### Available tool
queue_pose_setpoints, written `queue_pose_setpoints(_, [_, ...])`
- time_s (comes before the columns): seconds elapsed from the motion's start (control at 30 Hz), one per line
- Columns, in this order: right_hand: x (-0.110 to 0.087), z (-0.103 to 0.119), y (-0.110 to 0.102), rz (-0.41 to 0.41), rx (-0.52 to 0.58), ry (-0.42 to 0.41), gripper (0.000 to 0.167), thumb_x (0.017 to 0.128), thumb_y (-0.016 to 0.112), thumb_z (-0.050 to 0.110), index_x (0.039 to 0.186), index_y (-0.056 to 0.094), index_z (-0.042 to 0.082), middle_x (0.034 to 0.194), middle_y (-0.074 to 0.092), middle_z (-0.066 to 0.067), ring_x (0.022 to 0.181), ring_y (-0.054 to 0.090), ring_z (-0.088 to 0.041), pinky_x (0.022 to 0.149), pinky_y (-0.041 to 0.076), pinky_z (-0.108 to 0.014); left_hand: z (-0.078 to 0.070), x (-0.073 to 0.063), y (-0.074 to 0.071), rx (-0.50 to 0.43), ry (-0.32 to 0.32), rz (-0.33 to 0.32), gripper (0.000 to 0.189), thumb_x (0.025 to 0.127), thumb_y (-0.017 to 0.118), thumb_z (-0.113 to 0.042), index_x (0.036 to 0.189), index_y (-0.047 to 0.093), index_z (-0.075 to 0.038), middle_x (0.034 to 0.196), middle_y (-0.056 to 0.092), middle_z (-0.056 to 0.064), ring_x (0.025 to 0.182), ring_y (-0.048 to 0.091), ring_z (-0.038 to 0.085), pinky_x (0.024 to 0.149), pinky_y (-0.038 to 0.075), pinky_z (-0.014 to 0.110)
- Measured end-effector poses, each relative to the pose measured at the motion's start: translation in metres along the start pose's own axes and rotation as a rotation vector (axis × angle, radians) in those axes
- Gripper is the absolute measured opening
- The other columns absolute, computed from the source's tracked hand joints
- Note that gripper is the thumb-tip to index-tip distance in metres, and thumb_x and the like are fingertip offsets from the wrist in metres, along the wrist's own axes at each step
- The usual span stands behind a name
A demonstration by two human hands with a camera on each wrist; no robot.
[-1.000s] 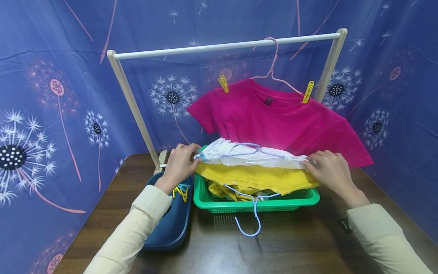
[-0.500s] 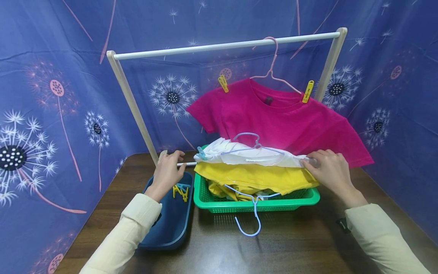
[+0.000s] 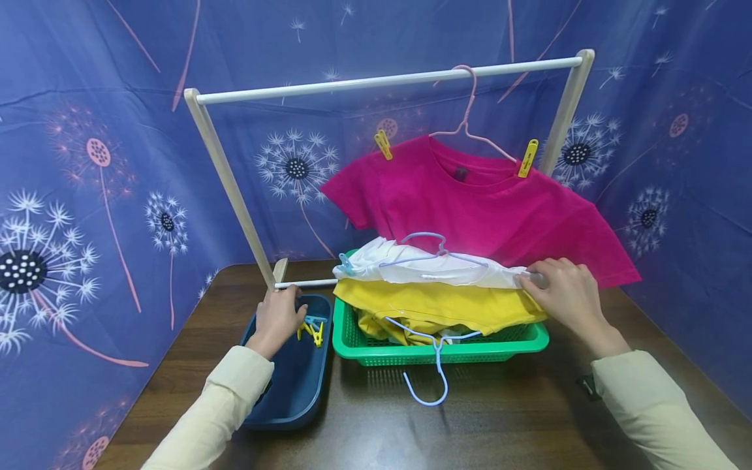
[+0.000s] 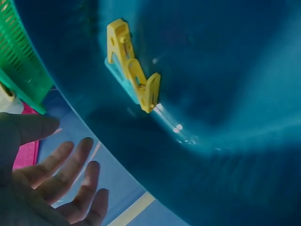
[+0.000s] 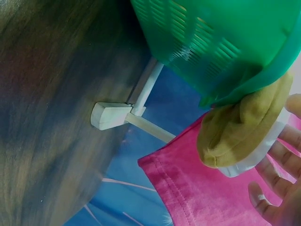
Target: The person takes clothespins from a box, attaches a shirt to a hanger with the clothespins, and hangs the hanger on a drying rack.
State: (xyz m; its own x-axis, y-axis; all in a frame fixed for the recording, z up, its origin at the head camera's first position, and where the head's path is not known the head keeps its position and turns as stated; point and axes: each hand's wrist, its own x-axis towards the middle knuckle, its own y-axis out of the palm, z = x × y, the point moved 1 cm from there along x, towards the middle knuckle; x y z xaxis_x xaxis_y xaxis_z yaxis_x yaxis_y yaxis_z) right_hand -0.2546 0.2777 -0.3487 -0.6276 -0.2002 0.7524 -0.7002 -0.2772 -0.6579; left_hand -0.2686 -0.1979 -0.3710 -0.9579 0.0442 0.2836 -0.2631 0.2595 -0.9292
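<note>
My left hand (image 3: 277, 320) is over the dark blue bin (image 3: 288, 408), fingers spread loosely and holding nothing in the left wrist view. Yellow and light blue clothespins (image 4: 136, 77) lie together in that bin. On the other side, my right hand (image 3: 566, 294) pinches the right end of a white garment (image 3: 405, 274), thumb in front. A light blue clothespin (image 3: 345, 264) is clipped on the garment's left end. A pale blue hanger (image 3: 442, 247) shows across the white cloth, its hook pointing up. Under it a yellow garment (image 3: 435, 303) spreads over the green basket (image 3: 435, 358).
Behind, a rack's white rail (image 3: 352, 83) carries a pink hanger (image 3: 467, 124) with a magenta T-shirt (image 3: 470, 202), pinned by two yellow clothespins. Another blue hanger (image 3: 438, 365) hangs its hook over the basket's front. The rack's lower bar (image 3: 308, 283) runs behind the bin.
My left hand has left the white garment's left end and moved left and down to the bin. The hook of the hanger on the white cloth has risen. My right hand stays put.
</note>
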Motion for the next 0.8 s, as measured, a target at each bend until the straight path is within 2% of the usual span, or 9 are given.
queue_pose_setpoints(0.13, [-0.001, 0.0, 0.0, -0.004, 0.001, 0.001, 0.029, 0.066, 0.074, 0.027, 0.081, 0.067, 0.003, 0.071, 0.064, -0.013, 0.065, 0.055, -0.031, 0.053, 0.037, -0.039, 0.003, -0.001, 0.006, 0.036, -0.043, 0.075, 0.033, 0.081, 0.066, -0.023, 0.107, 0.061, -0.003, 0.095, 0.066, 0.019, 0.088, 0.06, 0.039, 0.075, 0.045, 0.057])
queue_pose_setpoints(0.3, [-0.001, 0.001, 0.0, -0.006, 0.003, -0.004, 0.029, 0.066, 0.074, 0.027, 0.081, 0.067, 0.003, 0.072, 0.065, -0.013, 0.065, 0.055, -0.031, 0.053, 0.036, -0.038, 0.008, -0.002, 0.013, 0.048, -0.102, 0.167, 0.037, 0.081, 0.067, -0.024, 0.11, 0.06, -0.001, 0.099, 0.065, 0.02, 0.088, 0.059, 0.037, 0.077, 0.044, 0.056])
queue_pose_setpoints(0.43, [0.0, 0.002, 0.0, -0.004, 0.001, -0.012, 0.029, 0.066, 0.074, 0.026, 0.081, 0.068, 0.003, 0.071, 0.065, -0.013, 0.063, 0.054, -0.03, 0.052, 0.036, -0.037, 0.01, -0.002, 0.017, 0.048, -0.148, 0.224, 0.032, 0.081, 0.066, -0.023, 0.104, 0.06, 0.0, 0.092, 0.064, 0.018, 0.086, 0.057, 0.037, 0.078, 0.043, 0.055])
queue_pose_setpoints(0.57, [0.0, 0.002, 0.0, -0.004, -0.006, -0.018, 0.029, 0.066, 0.074, 0.027, 0.08, 0.068, 0.003, 0.071, 0.065, -0.012, 0.063, 0.054, -0.029, 0.051, 0.036, -0.037, 0.011, -0.002, 0.022, 0.054, -0.191, 0.266, 0.031, 0.081, 0.066, -0.022, 0.099, 0.059, 0.001, 0.093, 0.062, 0.021, 0.089, 0.055, 0.04, 0.079, 0.041, 0.056])
queue_pose_setpoints(0.8, [0.0, 0.001, -0.001, 0.005, -0.007, -0.004, 0.028, 0.067, 0.073, 0.028, 0.081, 0.068, 0.004, 0.071, 0.065, -0.013, 0.065, 0.055, -0.03, 0.053, 0.036, -0.039, 0.009, -0.001, 0.03, 0.065, -0.238, 0.311, 0.045, 0.079, 0.067, -0.028, 0.108, 0.057, 0.005, 0.105, 0.059, 0.026, 0.097, 0.052, 0.043, 0.083, 0.039, 0.059])
